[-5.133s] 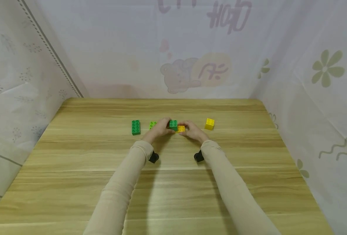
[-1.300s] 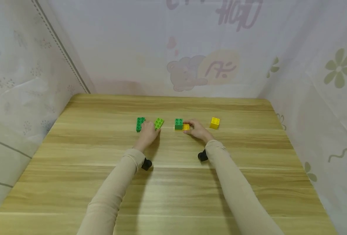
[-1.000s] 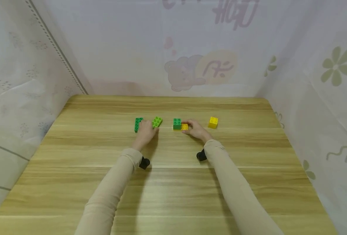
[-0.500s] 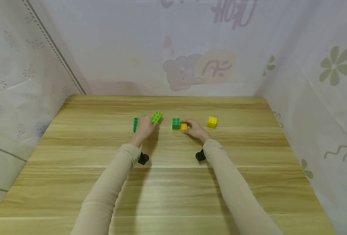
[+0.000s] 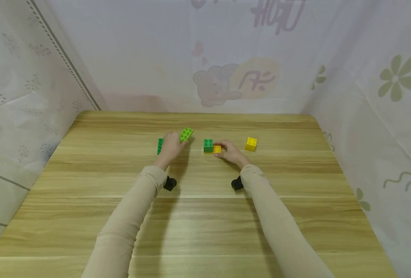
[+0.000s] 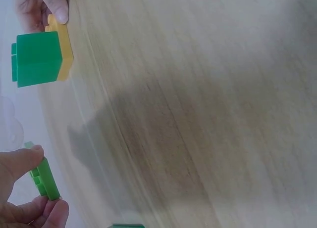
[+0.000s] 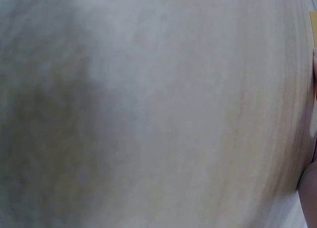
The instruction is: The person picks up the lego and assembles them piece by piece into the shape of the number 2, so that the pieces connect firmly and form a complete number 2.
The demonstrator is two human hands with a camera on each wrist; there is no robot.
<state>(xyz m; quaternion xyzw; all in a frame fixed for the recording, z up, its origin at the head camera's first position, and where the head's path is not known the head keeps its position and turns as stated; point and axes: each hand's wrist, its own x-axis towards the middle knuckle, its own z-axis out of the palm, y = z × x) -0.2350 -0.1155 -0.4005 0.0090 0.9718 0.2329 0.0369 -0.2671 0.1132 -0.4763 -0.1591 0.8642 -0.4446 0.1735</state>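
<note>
Pinching a lime-green brick [image 5: 186, 134]: a person's left hand [image 5: 172, 146].
Right hand [image 5: 231, 153] grips a flat yellow brick [image 5: 217, 149] beneath a green block [image 5: 208, 145].

Leftmost studded brick [image 5: 160, 146]: dark green
Thin studded plate [image 5: 186, 134]: lime green
Square middle block [image 5: 208, 146]: green
Flat base piece [image 5: 217, 149]: orange-yellow
Rightmost block [image 5: 250, 144]: yellow
Tabletop [image 5: 205, 227]: yellowish-brown, streaked wood grain
Sleeves [image 5: 122, 224]: plain beige
Far backdrop [image 5: 150, 50]: whitish, faded pink-mauve bear print
Right backdrop [image 5: 372, 127]: whitish, olive flowers
Left backdrop [image 5: 21, 96]: whitish, dark stripe, greyish sprigs
</note>
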